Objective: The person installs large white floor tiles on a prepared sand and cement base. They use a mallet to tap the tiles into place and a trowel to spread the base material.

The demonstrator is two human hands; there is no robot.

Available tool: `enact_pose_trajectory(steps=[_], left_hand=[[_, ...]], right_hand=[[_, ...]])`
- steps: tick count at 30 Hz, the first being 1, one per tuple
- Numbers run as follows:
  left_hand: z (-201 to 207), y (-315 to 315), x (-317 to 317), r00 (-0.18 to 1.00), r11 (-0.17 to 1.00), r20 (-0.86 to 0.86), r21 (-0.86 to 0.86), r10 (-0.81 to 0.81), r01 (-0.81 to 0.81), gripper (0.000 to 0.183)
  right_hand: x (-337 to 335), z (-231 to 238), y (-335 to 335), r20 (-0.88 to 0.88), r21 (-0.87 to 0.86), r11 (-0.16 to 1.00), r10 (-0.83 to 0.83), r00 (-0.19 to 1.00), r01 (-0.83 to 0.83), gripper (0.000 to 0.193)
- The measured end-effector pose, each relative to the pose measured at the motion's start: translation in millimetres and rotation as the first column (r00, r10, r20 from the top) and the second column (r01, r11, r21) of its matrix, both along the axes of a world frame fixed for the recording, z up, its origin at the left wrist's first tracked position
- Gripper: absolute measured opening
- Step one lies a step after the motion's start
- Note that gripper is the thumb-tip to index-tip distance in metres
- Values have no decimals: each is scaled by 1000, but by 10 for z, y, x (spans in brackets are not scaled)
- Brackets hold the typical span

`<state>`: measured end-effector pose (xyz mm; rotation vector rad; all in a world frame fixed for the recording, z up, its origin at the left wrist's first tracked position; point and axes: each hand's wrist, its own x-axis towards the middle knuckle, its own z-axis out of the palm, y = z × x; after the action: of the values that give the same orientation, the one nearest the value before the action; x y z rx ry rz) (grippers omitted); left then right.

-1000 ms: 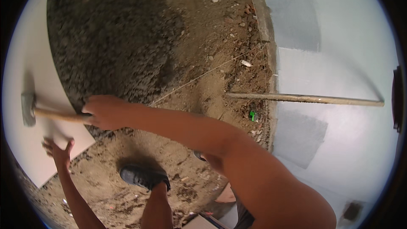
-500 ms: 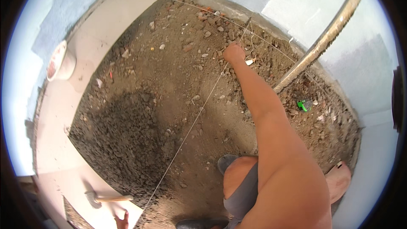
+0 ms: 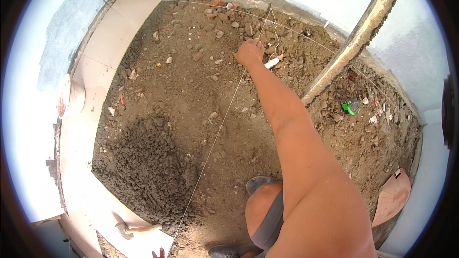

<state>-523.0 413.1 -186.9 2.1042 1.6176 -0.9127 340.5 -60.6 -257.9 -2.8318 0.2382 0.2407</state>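
Far out over the soil, my right hand [image 3: 250,53] is closed at a taut white string [image 3: 219,131], its fingers curled over the line; the grip is partly hidden. The string runs from the back wall down to the floor tiles at the lower left. There my left hand [image 3: 159,254] shows only its fingertips at the lower edge, spread apart beside the string's near end. A hammer [image 3: 136,229] with a wooden handle lies on the tile [image 3: 107,196] close to it. Next to my right hand, a white string holder [image 3: 272,62] rests on the dirt with loose cord.
A heap of dark wet mortar [image 3: 148,167] lies left of the string. A white bucket [image 3: 72,98] stands on the left tiles. A long mortar-crusted bar [image 3: 356,38] slants at the right, near a green tape measure [image 3: 350,107]. A broken tile piece [image 3: 392,198] leans by the right wall.
The view has shifted, so most things sit a little differently in it. My right hand stays at the string, its fingers showing more. Less of my left hand is visible at the lower edge.
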Motion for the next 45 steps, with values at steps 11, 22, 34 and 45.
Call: enact_pose_trajectory(steps=[11, 22, 34, 45], left_hand=[[-16, 38, -406, 996, 997, -63, -35, 61, -63, 115], [189, 286, -543, 994, 996, -61, -36, -86, 84, 113], [1136, -378, 1044, 924, 986, 382, 140, 28, -88, 96], [1630, 10, 2119, 562, 998, 825, -24, 48, -50, 78]], right_hand=[[374, -110, -77, 147, 419, 888, -274, 950, 191, 55], [168, 373, -95, -86, 593, 713, -405, 910, 374, 53], [-836, 1140, 330, 130, 367, 722, 585, 801, -587, 39], [-1683, 3647, -1595, 776, -393, 908, 243, 583, 145, 35]])
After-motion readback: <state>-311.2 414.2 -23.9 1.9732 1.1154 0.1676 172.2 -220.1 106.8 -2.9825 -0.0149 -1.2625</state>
